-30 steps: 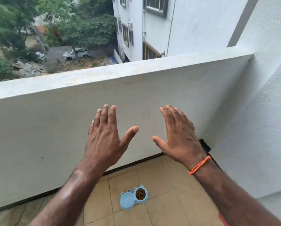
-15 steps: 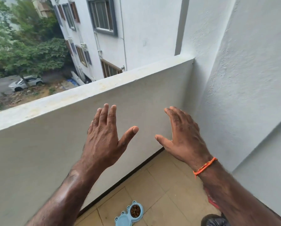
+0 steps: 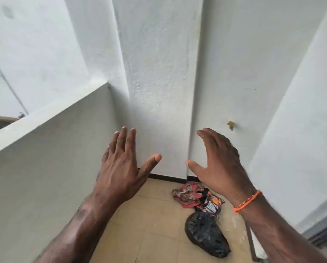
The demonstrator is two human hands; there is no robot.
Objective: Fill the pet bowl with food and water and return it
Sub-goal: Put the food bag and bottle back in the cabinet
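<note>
- Hands: left hand [image 3: 121, 168] and right hand [image 3: 221, 166] both raised, fingers spread, holding nothing.
- Pet bowl: not in view; I cannot tell where it lies.
- Step in hand (judged): find the bowl before reaching, then lift it level with both hands.
- Count below the right hand: one black bag [image 3: 206, 234], one red cloth [image 3: 187, 195], one printed packet [image 3: 212, 205].
- Count above the right hand: one tap [image 3: 230, 125] on the wall [image 3: 158, 73].

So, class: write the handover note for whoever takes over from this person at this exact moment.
Left hand: open, raised, holding nothing.
Right hand: open, raised, holding nothing.
Pet bowl: not in view now, so its filling cannot be judged.
On the tiled floor in the corner: black bag, printed packet, red cloth.
Wall tap ahead on the right.
Left: find the bowl, check food and water.
</note>
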